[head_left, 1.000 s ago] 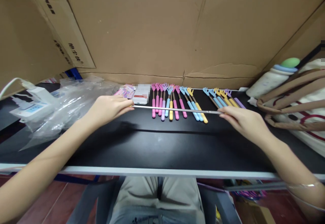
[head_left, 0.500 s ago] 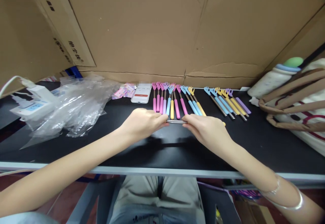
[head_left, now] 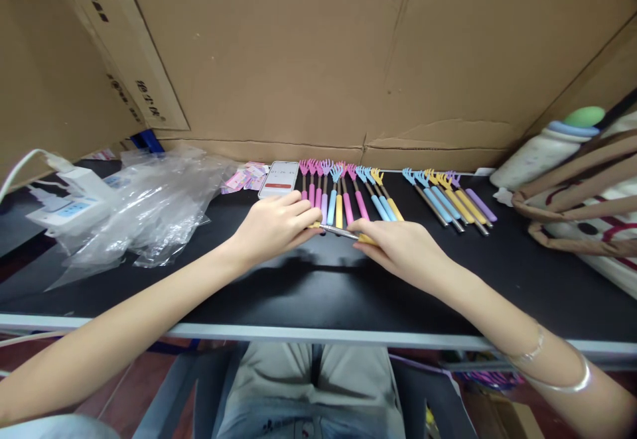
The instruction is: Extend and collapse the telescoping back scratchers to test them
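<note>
Held above the black table is a yellow back scratcher [head_left: 340,231] with a metal rod, tilted slightly down to the right. My left hand [head_left: 279,224] is closed around its left end, where a bit of yellow shows at the fingers. My right hand [head_left: 401,247] grips the yellow handle at the other end. Just behind my hands lies a row of back scratchers [head_left: 344,193] with pink, purple, blue and yellow handles, claws pointing away from me. A second group of back scratchers [head_left: 448,200] lies farther right, with metal rod ends showing below the grips.
On the left, clear plastic bags [head_left: 159,207] are heaped beside a white power strip [head_left: 74,210]. A phone [head_left: 279,179] and small printed cards [head_left: 243,178] lie at the back. A white bottle [head_left: 542,154] and a bag [head_left: 572,213] stand right. Cardboard [head_left: 298,54] walls the table.
The back scratcher has gone from nearly level to tilted down to the right. Yellow parts now show at both hands, and my left hand has moved slightly up and to the left.
</note>
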Demonstrator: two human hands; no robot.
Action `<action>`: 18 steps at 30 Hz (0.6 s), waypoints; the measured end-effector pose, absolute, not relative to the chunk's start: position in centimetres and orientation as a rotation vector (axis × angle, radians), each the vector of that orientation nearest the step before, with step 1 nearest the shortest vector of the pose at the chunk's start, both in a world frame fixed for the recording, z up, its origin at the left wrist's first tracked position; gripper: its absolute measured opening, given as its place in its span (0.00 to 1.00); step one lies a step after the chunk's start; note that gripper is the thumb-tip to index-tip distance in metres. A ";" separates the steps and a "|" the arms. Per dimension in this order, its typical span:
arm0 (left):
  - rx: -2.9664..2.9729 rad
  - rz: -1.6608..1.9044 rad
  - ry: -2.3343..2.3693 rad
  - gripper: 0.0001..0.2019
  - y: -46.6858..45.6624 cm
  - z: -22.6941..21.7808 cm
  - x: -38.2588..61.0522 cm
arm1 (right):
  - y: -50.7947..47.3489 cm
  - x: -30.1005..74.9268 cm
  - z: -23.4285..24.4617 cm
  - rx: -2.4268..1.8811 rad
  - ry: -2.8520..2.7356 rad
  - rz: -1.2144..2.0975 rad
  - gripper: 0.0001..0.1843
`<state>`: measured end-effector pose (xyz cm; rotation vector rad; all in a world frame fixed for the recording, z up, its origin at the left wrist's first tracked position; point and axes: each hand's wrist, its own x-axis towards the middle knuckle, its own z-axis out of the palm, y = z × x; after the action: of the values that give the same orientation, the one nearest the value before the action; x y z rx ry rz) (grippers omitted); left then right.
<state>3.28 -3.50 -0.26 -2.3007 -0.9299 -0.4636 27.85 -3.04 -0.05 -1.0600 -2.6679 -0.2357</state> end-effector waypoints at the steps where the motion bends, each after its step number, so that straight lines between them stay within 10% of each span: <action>1: -2.327 -0.462 -0.938 0.14 -3.5 -0.4 3.1 | -2.8 28.0 -0.2 -1.026 -2.690 -0.230 0.10; 18: -2.565 -0.497 -1.441 0.18 -3.7 -0.9 2.2 | -0.8 30.7 1.3 -0.938 -2.651 0.114 0.12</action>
<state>2.24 -3.72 -0.89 -2.5646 -1.4413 -0.4969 30.73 -0.79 1.33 -0.9378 -2.6513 0.1143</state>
